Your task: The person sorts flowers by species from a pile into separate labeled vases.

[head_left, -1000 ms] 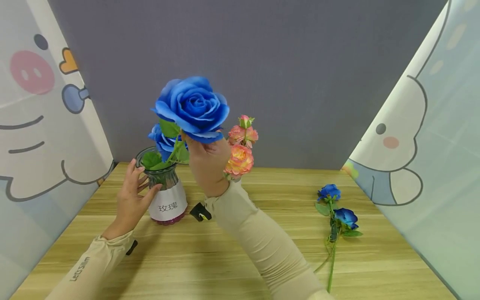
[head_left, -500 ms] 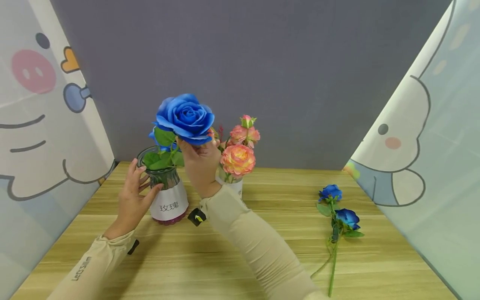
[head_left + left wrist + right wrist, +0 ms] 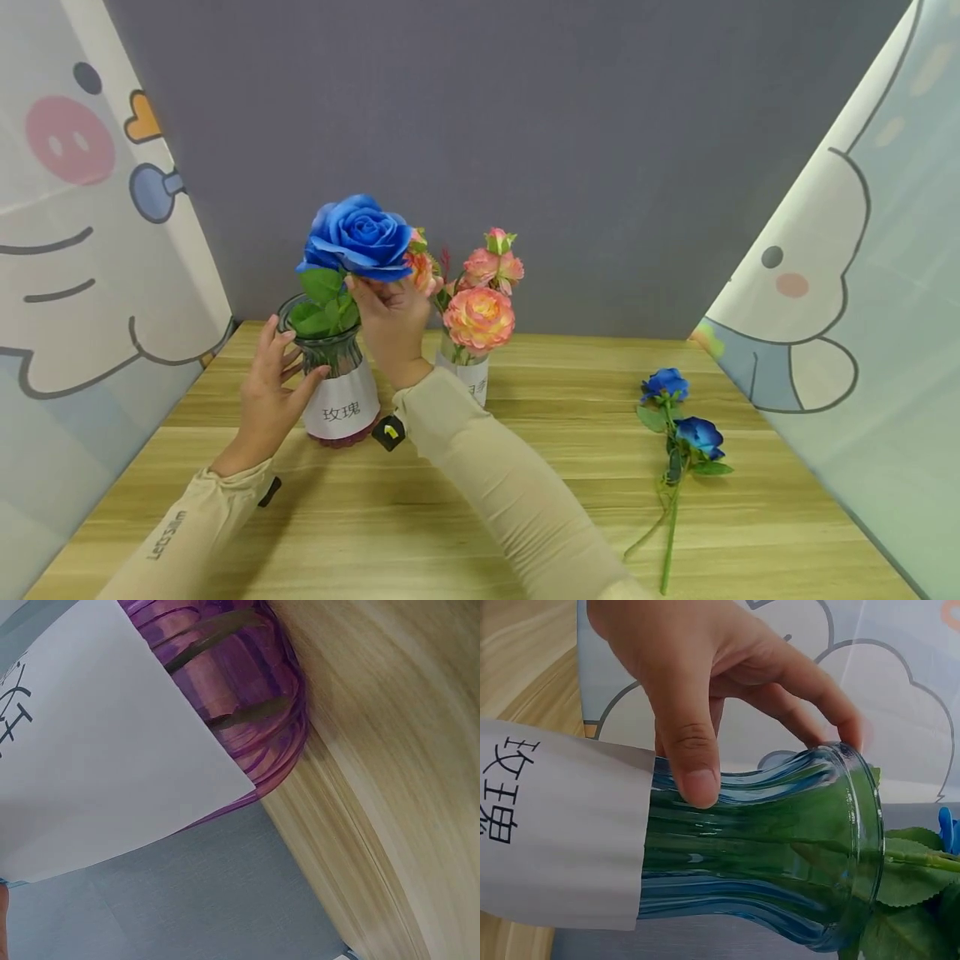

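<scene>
My left hand (image 3: 272, 392) grips a ribbed glass vase (image 3: 343, 357) by its neck, thumb in front and fingers at the rim. The vase stands upright, with a white paper label in black characters and a purple base (image 3: 255, 697). Over its mouth, my right hand (image 3: 395, 329) pinches a large blue rose (image 3: 362, 237) just under the bloom. Green leaves (image 3: 322, 312) sit at the rim. Through the glass in the right wrist view, green stems or leaves fill the neck (image 3: 757, 847); part of the blue bloom shows at that view's right edge.
Right behind my right hand stands a second labelled glass (image 3: 459, 354) of pink-orange flowers (image 3: 480, 318), partly hidden. Two blue roses (image 3: 699, 437) lie on the wooden table (image 3: 555, 433) at the right. A grey panel (image 3: 525, 125) rises at the back, with cartoon-printed panels on both sides.
My right hand has moved down and left with the blue rose, bringing the bloom lower over the vase. More of the pink-orange flowers shows. My left hand stays on the vase.
</scene>
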Available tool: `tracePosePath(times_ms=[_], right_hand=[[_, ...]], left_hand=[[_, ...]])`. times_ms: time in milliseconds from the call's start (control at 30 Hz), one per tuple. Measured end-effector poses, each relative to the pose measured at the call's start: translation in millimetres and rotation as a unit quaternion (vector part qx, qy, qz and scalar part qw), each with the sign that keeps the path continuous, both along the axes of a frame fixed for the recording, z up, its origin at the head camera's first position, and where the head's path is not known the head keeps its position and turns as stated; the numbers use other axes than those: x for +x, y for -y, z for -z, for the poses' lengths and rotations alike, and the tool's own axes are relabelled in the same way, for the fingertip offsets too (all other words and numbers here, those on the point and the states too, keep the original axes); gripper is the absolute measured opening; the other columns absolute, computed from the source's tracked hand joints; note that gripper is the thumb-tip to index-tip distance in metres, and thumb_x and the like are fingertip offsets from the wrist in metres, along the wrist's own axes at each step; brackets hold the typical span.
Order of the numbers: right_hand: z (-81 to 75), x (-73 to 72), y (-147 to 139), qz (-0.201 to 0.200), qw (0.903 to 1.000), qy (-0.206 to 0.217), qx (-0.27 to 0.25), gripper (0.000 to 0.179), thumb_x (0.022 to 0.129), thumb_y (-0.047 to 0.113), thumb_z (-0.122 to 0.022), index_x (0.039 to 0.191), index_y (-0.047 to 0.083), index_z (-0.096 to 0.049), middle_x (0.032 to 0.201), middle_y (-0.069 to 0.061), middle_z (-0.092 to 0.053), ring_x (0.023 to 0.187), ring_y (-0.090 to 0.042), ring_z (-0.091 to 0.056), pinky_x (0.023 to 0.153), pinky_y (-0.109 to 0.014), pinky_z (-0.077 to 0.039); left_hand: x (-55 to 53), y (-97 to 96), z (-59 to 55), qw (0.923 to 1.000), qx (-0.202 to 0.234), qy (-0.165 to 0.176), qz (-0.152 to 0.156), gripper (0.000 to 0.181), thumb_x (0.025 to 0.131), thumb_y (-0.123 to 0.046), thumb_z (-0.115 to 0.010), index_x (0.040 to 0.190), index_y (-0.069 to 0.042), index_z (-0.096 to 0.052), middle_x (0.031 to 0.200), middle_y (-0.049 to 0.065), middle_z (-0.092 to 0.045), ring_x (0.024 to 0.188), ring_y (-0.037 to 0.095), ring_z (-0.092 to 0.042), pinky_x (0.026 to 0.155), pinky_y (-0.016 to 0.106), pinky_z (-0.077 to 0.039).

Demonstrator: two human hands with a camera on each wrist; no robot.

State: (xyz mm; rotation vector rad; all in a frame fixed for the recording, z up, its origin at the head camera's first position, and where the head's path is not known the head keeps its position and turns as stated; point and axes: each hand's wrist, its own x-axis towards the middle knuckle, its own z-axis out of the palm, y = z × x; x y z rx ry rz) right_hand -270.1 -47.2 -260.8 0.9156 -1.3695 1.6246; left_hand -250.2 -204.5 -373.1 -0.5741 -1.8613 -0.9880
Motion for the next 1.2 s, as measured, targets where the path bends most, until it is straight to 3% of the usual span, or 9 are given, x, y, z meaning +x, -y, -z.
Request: tracePosePath(times_ms=[300,533,633,833,1067,1200], right_hand=[[-0.3,-1.6,4.3,-0.008,0.9970,0.075,0.014,0.009,0.083,-0.013,-0.064,0.085,-0.021,-0.065,0.075,-0.031,-0.066,0.052,-0.029,-0.057,0.050,-0.017,-0.043],[8.7,-4.2,7.2,0.017,0.9944,0.094,0.045,0.009,0.084,-0.010,-0.066,0.087,-0.018,-0.067,0.078,-0.027,-0.068,0.066,-0.034,-0.066,0.061,-0.016,-0.051],[12.2,-4.9,7.3,0.030,0.9929,0.099,0.059,0.009,0.084,-0.008,-0.068,0.087,-0.017,-0.068,0.079,-0.025,-0.069,0.069,-0.033,-0.067,0.064,-0.015,-0.052],[15.2,-3.6,5.4,0.007,0.9930,0.112,0.039,0.008,0.084,-0.008,-0.068,0.084,-0.016,-0.067,0.073,-0.025,-0.067,0.061,-0.029,-0.063,0.060,-0.018,-0.052],[14.2,2.8,5.4,-0.016,0.9915,0.128,0.021,0.012,0.083,-0.007,-0.070,0.089,-0.016,-0.067,0.080,-0.028,-0.068,0.072,-0.034,-0.069,0.067,-0.023,-0.056],[17.4,5.1,5.8,-0.007,0.9889,0.146,0.027,0.014,0.082,-0.005,-0.071,0.091,-0.014,-0.067,0.084,-0.026,-0.069,0.076,-0.032,-0.070,0.069,-0.022,-0.056]], left_hand=[[-0.2,-1.4,-1.7,1.0000,0.003,0.001,-0.002,0.063,0.087,-0.041,-0.059,0.124,0.009,-0.046,0.149,0.025,-0.032,0.093,0.050,-0.059,0.085,0.007,-0.041],[2.5,-1.9,-3.2,0.9999,0.000,0.007,-0.009,0.052,0.085,-0.016,-0.071,0.123,0.009,-0.046,0.148,0.026,-0.032,0.093,0.049,-0.059,0.085,0.007,-0.040],[3.4,-2.6,-3.7,0.9999,-0.002,0.006,-0.009,0.052,0.085,-0.017,-0.071,0.122,0.010,-0.046,0.147,0.027,-0.032,0.090,0.052,-0.058,0.085,0.007,-0.040],[4.1,-3.3,-4.8,0.9999,-0.002,0.006,-0.008,0.053,0.084,-0.015,-0.072,0.123,0.010,-0.046,0.147,0.028,-0.032,0.091,0.051,-0.058,0.084,0.007,-0.040],[4.7,-2.7,-4.7,1.0000,0.004,0.004,-0.008,0.054,0.081,-0.011,-0.075,0.123,0.008,-0.047,0.145,0.028,-0.034,0.098,0.038,-0.059,0.083,0.007,-0.041],[4.1,-3.5,-3.7,1.0000,0.007,0.003,-0.005,0.054,0.081,-0.008,-0.076,0.123,0.008,-0.047,0.146,0.027,-0.034,0.107,0.011,-0.055,0.083,0.008,-0.041]])
